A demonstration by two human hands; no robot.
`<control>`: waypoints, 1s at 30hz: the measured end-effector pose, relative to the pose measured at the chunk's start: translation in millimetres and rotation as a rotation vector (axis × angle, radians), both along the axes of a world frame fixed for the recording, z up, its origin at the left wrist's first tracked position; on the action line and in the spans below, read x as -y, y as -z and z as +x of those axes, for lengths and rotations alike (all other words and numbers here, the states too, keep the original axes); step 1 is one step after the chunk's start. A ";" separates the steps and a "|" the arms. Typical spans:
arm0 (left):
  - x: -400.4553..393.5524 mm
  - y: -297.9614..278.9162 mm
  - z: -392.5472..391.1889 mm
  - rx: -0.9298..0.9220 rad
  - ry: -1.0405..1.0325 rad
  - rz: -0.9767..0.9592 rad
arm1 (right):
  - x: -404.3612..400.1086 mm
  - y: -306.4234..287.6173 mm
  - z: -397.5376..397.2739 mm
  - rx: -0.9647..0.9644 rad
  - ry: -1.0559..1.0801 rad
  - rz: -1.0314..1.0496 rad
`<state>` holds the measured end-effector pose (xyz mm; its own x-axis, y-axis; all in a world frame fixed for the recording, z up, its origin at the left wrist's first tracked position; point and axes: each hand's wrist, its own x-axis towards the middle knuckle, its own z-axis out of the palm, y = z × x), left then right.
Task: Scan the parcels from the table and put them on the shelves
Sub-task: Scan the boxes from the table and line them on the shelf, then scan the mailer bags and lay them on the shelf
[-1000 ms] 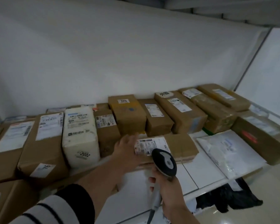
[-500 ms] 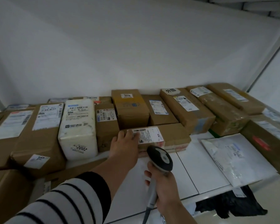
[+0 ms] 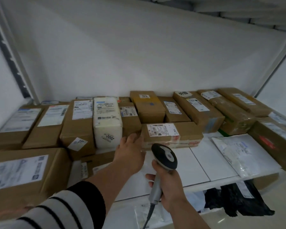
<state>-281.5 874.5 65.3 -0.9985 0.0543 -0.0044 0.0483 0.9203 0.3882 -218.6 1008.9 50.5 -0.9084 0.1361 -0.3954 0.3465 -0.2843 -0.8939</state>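
A flat brown parcel with a white barcode label lies on the white shelf, in front of a back row of boxes. My left hand lies at its left end, fingers fairly straight and touching that near corner. My right hand grips the grey handle of a barcode scanner, whose dark head sits just in front of the parcel. The scanner's cable hangs down below my hand.
Brown boxes fill the shelf's left and back, with a white wrapped parcel marked 2002 among them. A white poly mailer and a brown box lie at the right. Black bags sit on the lower level. Shelf uprights stand at both sides.
The parcel has slid further back on the shelf toward the row of boxes. My left hand has come off its label and now rests at its left end. The scanner stays in my right hand.
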 end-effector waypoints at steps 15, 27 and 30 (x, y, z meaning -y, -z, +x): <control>189.2 -2.3 267.3 0.030 -0.077 0.439 | 202.2 -15.3 210.4 -0.102 -0.238 0.109; 344.8 37.2 409.1 0.024 -0.693 0.636 | 318.5 -3.3 278.6 -0.106 -0.701 0.177; 385.0 48.1 447.1 0.045 -0.824 0.675 | 357.3 5.8 299.2 -0.087 -0.771 0.180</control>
